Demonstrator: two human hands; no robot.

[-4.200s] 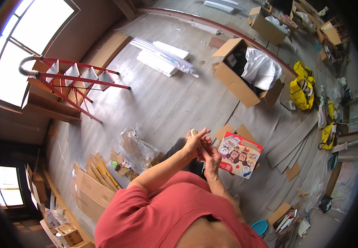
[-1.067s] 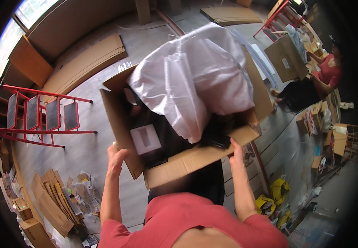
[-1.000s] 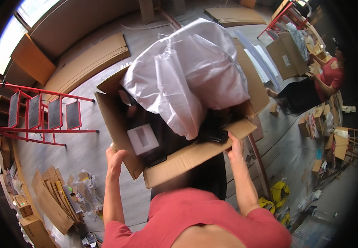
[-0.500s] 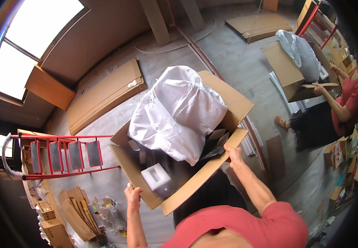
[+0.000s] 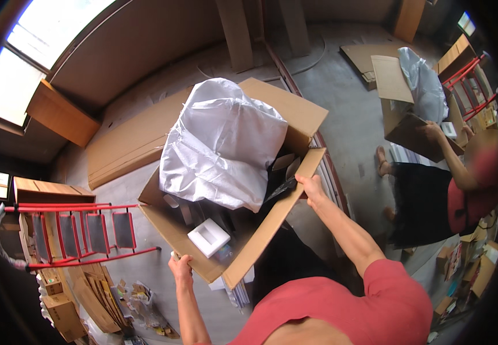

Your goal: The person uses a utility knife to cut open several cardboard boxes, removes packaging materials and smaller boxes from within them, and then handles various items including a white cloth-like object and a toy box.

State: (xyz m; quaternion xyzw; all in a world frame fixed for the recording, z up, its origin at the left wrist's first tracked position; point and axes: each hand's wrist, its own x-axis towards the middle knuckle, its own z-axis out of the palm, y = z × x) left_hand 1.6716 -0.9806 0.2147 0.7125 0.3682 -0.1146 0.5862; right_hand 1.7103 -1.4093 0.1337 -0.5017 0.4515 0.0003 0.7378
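Between both hands I carry an open cardboard box [image 5: 275,215], tilted, with its flaps spread. My left hand [image 5: 181,268] closes on its near left edge. My right hand [image 5: 311,188] grips the flap on the right, thumb on top. A crumpled white woven sack [image 5: 220,149] bulges out of the far part of the box. Nearer to me inside are a hollowed white foam block [image 5: 222,234] and dark pieces [image 5: 282,190], partly covered by the sack; their kind is unclear.
A red stepladder [image 5: 88,234] lies or leans to the left. Flat cartons [image 5: 125,141] rest on the floor beyond the box. Folded cardboard [image 5: 95,296] and small boxes [image 5: 62,316] stand at lower left. On the right, a reflection [image 5: 421,201] shows me with the box.
The box has shifted left and slightly up in view, still in both hands. The room has swung in view; the ladder sits lower and further left.
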